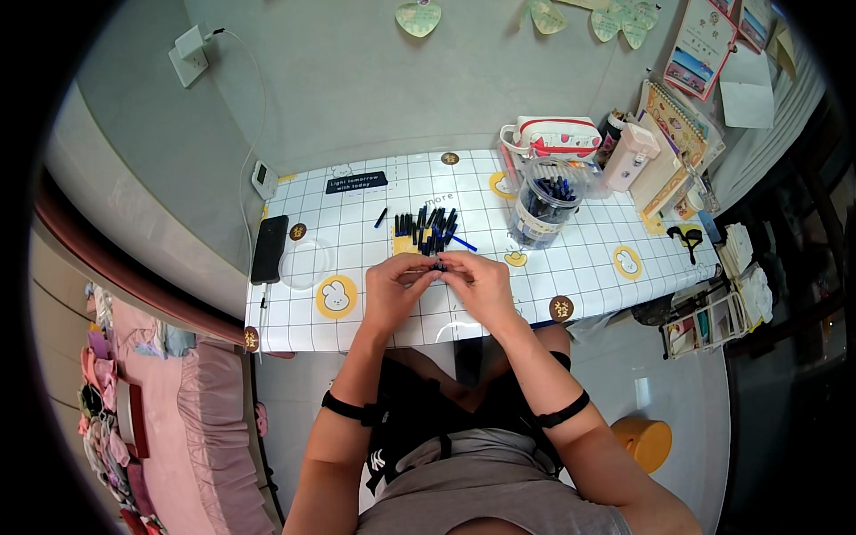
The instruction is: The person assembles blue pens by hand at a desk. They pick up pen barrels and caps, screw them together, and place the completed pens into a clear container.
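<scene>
My left hand [399, 283] and my right hand [477, 283] meet over the near middle of the desk, fingertips pinched together. Between them a bit of small dark-blue ink cartridge [438, 266] shows; the fingers cover most of it. Just beyond my fingertips lies a loose pile of short, dark-blue and black ink cartridges [427, 225], many side by side. One cartridge [381, 218] lies apart on the left, and a brighter blue one [465, 243] sticks out on the right. Farther right stands a clear plastic tub [538, 223] holding more cartridges.
A white desk mat with a grid [348, 241] covers the desk. On its left lie a black phone [269, 250] and a clear round lid [305, 264]. Behind the tub are a white and red pencil case [560, 138], a pink bottle [631, 157] and upright notebooks [679, 125].
</scene>
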Tool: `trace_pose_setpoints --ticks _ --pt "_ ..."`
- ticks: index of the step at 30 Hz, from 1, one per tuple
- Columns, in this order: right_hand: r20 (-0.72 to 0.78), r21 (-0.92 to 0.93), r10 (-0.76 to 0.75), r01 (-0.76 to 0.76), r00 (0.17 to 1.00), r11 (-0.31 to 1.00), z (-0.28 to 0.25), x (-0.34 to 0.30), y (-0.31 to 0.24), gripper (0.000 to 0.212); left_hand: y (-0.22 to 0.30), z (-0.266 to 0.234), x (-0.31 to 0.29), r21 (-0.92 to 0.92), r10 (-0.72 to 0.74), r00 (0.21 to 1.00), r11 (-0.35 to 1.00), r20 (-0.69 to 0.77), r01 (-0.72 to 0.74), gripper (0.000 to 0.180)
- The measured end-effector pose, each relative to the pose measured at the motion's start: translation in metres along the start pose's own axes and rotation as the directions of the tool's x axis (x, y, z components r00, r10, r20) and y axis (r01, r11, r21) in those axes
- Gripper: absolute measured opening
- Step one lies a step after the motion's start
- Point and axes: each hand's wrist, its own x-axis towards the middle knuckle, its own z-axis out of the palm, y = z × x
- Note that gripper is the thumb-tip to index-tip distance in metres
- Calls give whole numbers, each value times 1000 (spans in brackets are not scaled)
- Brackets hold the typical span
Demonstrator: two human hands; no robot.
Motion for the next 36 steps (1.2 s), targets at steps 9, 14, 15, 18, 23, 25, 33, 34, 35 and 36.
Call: trace_pose_setpoints --ticks 9,14,15,18,23,25,33,34,35,36 --pt "5 -53 34 -34 999 998 -1 -3 1 28 7 0 0 82 12 1000 997 7 -13 22" --pt "-90 -124 -91 80 992 989 -1 -4 -2 24 18 3 4 202 70 998 977 11 -71 20" --pt "-107 -157 -124 107 986 982 -1 -3 -4 23 24 3 5 243 82 997 966 12 -83 20" --pt "-166 -245 -229 185 959 952 -2 -6 -10 21 55 7 8 411 195 979 890 50 -198 20" --pt "-219 -255 -220 162 951 953 -20 -5 -27 20 90 19 13 494 266 958 821 110 -285 17" --pt "-257 -233 -219 160 941 959 -40 -2 -37 20 105 29 19 474 334 935 808 119 -349 16" --pt "-347 -322 -309 197 886 926 -124 34 -64 19 141 87 71 338 631 774 719 49 -608 19" --pt "-352 -339 -338 218 873 915 -131 40 -63 19 143 94 80 330 656 754 705 36 -628 19" --pt "-355 -354 -368 240 860 904 -138 47 -62 19 141 100 90 331 679 733 682 41 -651 20" --pt "-356 -369 -397 263 846 892 -143 53 -60 19 140 107 97 317 680 733 688 34 -653 20"
